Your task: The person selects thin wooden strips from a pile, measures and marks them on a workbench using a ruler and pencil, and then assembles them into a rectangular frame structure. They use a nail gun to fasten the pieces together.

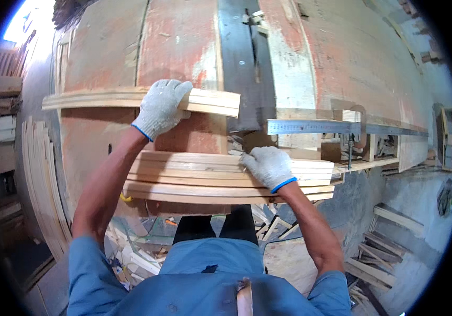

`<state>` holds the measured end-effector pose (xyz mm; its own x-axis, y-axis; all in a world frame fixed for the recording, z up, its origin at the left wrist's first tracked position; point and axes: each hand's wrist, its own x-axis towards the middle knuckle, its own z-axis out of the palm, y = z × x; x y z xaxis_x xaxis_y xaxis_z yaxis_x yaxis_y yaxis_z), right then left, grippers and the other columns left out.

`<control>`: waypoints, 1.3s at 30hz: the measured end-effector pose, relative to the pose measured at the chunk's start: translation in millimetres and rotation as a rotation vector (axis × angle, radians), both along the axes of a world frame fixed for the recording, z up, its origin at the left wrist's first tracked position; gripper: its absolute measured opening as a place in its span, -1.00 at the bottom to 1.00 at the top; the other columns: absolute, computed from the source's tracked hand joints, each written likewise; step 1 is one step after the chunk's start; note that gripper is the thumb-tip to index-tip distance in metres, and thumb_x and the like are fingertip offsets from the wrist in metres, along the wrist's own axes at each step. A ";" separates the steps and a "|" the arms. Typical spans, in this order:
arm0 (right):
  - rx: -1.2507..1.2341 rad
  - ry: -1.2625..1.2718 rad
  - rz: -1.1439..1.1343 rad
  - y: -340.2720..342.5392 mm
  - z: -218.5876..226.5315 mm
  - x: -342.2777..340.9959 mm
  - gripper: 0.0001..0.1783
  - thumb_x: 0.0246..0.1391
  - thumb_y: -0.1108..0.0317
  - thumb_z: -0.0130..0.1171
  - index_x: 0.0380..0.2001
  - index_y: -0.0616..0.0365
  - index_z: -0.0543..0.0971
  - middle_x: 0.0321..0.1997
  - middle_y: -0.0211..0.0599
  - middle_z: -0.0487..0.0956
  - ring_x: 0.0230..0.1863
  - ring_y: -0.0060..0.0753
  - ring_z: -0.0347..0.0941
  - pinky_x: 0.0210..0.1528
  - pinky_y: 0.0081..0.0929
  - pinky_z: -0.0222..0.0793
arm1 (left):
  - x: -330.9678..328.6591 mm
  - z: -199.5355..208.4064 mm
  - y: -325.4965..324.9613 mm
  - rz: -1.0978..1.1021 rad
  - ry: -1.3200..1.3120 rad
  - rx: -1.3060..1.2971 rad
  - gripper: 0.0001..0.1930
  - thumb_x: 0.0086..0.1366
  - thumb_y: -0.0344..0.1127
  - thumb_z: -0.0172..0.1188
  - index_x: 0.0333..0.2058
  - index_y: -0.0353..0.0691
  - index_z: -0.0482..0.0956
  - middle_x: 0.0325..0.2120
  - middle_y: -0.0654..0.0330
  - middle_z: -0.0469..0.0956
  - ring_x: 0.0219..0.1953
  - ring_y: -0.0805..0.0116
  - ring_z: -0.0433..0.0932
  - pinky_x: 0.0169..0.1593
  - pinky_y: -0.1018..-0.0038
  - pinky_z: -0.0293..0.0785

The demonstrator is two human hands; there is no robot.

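Observation:
My left hand, in a grey-white knit glove with a blue cuff, is closed round a small bundle of wooden strips over the worktable. The strips lie side by side and run left to right. Nearer to me, a larger stack of wooden strips lies along the table's near edge. On its far edge, toward the right end, rests my right hand, gloved the same way. Its fingers curl over the strips, but their tips are hidden, so I cannot tell whether they grip.
A long metal ruler is fixed along a wooden fence, with a C-clamp at its right part. A dark metal strip with a slot crosses the worktable. Long boards stand at the left; offcuts litter the floor.

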<state>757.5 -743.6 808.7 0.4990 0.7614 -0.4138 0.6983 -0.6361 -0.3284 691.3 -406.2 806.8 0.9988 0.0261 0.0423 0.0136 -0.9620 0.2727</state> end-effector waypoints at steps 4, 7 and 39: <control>0.166 -0.143 -0.035 -2.1 10.8 -0.3 -0.41 0.28 -0.18 0.15 -0.49 0.14 0.74 -0.48 -0.03 0.67 -0.36 0.04 0.66 -0.24 -0.01 0.53 | 35.0 5.7 -46.5 0.032 -0.015 0.025 -0.30 0.08 -0.08 0.53 0.20 -0.08 0.54 -0.02 0.05 0.62 0.08 -0.03 0.57 0.20 0.10 0.47; 0.261 -0.232 -0.019 -9.6 19.0 3.5 -0.42 0.20 -0.21 0.26 -0.53 0.13 0.72 -0.56 -0.08 0.62 -0.46 0.00 0.61 -0.32 -0.04 0.49 | 72.9 26.9 -93.9 0.072 0.149 -0.007 -0.37 0.11 -0.05 0.52 0.14 -0.09 0.56 -0.03 0.07 0.62 0.08 0.00 0.57 0.19 0.11 0.47; 0.318 -0.133 -0.108 19.8 52.9 36.2 -0.68 0.31 0.09 0.18 -0.42 0.05 0.64 -0.43 -0.10 0.61 -0.33 0.04 0.60 -0.28 0.01 0.45 | 14.0 82.7 -103.5 -0.191 0.513 -0.167 -0.59 0.28 -0.11 0.39 0.05 -0.09 0.61 -0.23 -0.04 0.69 -0.10 -0.07 0.70 -0.05 0.06 0.61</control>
<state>793.7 -723.8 861.6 0.6170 0.7818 -0.0903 0.6828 -0.5889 -0.4324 705.3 -509.7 889.5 0.8780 -0.1922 -0.4383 0.0144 -0.9047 0.4257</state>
